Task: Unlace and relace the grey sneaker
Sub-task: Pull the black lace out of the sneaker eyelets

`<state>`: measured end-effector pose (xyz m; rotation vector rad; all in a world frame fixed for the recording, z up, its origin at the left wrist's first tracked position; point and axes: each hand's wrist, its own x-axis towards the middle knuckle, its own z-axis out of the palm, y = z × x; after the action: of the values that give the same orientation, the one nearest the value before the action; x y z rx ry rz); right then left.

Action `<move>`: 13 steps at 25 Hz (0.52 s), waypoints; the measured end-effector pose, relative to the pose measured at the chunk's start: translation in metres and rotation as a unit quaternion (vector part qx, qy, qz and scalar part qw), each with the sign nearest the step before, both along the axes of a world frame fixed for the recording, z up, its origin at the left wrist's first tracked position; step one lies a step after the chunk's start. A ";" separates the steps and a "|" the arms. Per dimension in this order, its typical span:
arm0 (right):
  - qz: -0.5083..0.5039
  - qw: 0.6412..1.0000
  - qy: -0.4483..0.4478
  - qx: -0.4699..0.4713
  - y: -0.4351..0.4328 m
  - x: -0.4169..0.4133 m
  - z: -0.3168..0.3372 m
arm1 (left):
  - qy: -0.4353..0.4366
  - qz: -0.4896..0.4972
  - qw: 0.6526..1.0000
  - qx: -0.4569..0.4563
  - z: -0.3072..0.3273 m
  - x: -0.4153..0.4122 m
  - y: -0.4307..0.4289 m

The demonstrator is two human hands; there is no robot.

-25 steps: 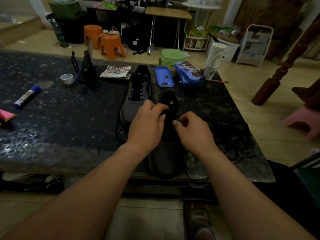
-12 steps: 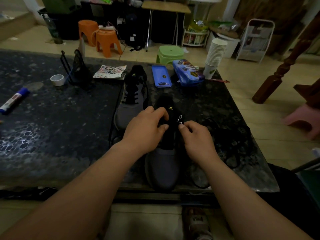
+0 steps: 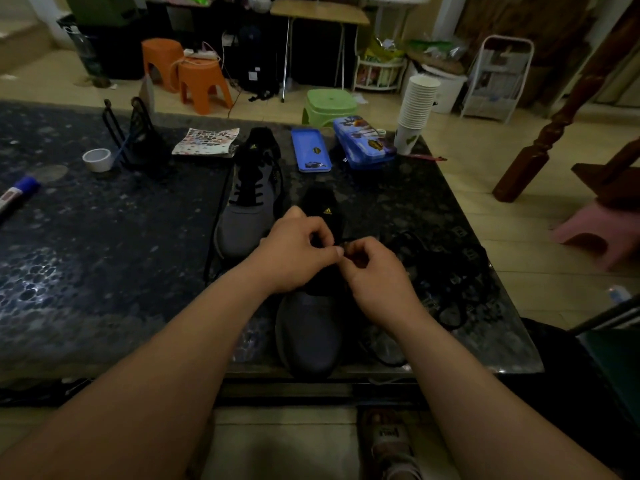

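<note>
**Step in hand: threading the lace through an eyelet (judged)**

1. Position. The grey sneaker (image 3: 308, 336) is lying on the dark table (image 3: 104, 271) at its near edge, toe pointing toward the person. A second sneaker (image 3: 249, 209), already laced, is sitting just beyond it to the left.

2. Hands. Both hands are working over the tongue area. The left hand (image 3: 294, 252) is curling its fingers, with thumb and forefinger closing on the black lace (image 3: 344, 241). The right hand (image 3: 375, 275) is also clenching lightly, its fingertips meeting the same strand where the two hands are touching. The light is dim, so the exact eyelet being served cannot be told.

3. Slack. More black lace appears to be lying in loose loops on the table to the right of the sneaker.

4. Method, as advice:
- Be pinching the lace close to its tip, so the end is staying stiff while entering the hole.
- Be steadying the eyelet flap with one hand while the other is feeding.
- Be drawing the slack through evenly, keeping the strand flat and untwisted.
- Be watching the loops on the right; they are likely to snag or knot if pulled quickly.
</note>
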<state>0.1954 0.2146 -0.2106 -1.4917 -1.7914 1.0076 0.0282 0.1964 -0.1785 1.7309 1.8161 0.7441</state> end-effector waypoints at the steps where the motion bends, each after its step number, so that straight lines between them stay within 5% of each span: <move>1: 0.000 1.000 -0.017 0.010 0.000 -0.001 -0.002 | 0.005 -0.007 1.000 -0.013 0.002 0.000 0.000; 10: -0.025 0.996 -0.061 0.062 -0.005 -0.006 0.003 | -0.256 -0.027 0.966 -0.021 0.007 -0.009 -0.009; 13: -0.090 0.995 0.006 0.038 -0.003 -0.011 0.015 | -0.214 -0.054 0.975 -0.029 0.006 -0.012 -0.013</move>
<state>0.1841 0.2116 -0.1955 -1.5657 -1.6345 0.8477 0.0166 0.1831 -0.1724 1.4788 1.4274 0.9251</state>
